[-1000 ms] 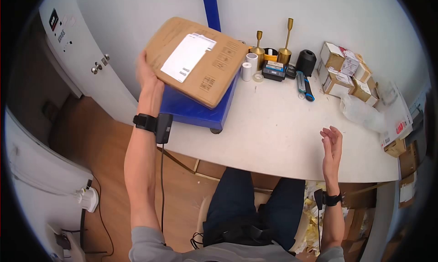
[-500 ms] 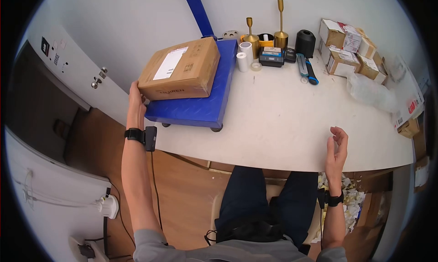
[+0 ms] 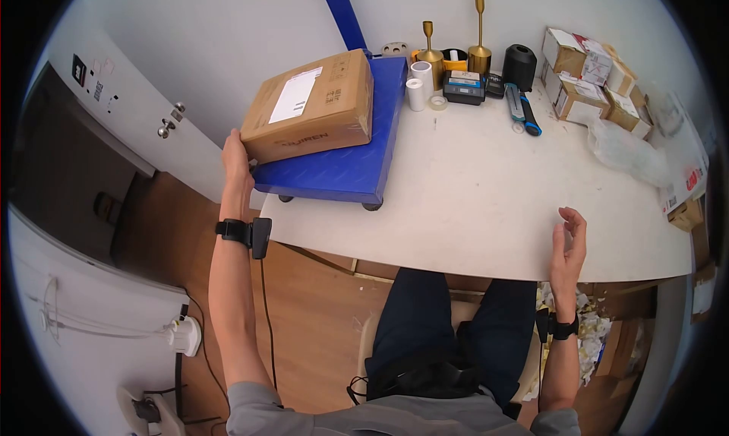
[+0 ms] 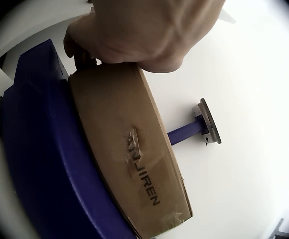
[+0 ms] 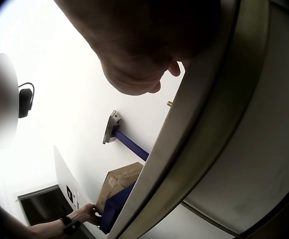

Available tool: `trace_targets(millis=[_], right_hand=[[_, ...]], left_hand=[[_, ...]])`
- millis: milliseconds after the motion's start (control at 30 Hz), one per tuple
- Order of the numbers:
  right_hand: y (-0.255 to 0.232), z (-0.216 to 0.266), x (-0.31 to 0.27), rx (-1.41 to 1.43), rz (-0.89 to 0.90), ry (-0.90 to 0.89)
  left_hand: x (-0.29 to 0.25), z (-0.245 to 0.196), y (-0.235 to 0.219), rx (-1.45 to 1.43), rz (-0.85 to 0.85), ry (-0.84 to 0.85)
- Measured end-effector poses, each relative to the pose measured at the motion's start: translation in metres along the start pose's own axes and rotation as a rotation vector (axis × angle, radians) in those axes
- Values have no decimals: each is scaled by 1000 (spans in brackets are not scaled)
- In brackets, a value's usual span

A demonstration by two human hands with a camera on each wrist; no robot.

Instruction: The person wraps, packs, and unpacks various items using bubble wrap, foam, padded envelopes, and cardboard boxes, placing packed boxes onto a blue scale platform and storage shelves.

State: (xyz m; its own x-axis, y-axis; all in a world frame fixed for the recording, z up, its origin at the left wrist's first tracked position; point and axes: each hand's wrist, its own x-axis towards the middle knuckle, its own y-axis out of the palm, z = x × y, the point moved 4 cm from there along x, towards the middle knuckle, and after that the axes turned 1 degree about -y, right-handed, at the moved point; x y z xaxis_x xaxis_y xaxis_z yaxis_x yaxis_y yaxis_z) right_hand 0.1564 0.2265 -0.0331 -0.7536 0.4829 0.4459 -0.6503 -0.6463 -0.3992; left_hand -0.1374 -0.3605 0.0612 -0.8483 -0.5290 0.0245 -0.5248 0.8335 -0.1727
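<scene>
A taped cardboard box (image 3: 338, 124) with a white label lies on the blue platform scale (image 3: 334, 174), set slightly askew. My left hand (image 3: 237, 162) grips the box's near left corner. In the left wrist view that hand (image 4: 139, 40) has its fingers bent at the lower edge of the box end, and dark lettering runs along the box's side. My right hand (image 3: 568, 257) hovers by the table's front edge at the right, holding nothing, its fingers loosely bent.
Tape rolls (image 3: 415, 94), gold candlesticks (image 3: 478, 60), a black-and-blue device (image 3: 464, 87) and utility knives (image 3: 524, 113) stand or lie along the back. Small cartons (image 3: 581, 98) are stacked at the right beside clear plastic wrap (image 3: 626, 155). A door (image 3: 121, 94) is at the left.
The box has come down from a tilted position above the scale onto its platform, with my left hand lowering alongside it. In the last half second, box and hands barely move.
</scene>
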Motion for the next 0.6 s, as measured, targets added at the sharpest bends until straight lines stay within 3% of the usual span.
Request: trace_targets(millis=[233,300,367,433,500,600], right_hand=[[-1,7,0,-47,12,-57],[-2,7,0,-60,7,-59],[-2,9,-1,-52,6,-72],[-2,6,0,-31,14,-56],[-1,10,0,6,6,-84],[-2,5,-1,33,30,-37]], left_hand=[[-5,10,-11,-49,11,90],[-22,4,-21,20,-160,363],[-82,-18,-21,138,-385,602],[-145,-19,-8,66,-430,862],[-207,-13,18,-159,-233,1023],[-278,-3,58,-152,178,1191]])
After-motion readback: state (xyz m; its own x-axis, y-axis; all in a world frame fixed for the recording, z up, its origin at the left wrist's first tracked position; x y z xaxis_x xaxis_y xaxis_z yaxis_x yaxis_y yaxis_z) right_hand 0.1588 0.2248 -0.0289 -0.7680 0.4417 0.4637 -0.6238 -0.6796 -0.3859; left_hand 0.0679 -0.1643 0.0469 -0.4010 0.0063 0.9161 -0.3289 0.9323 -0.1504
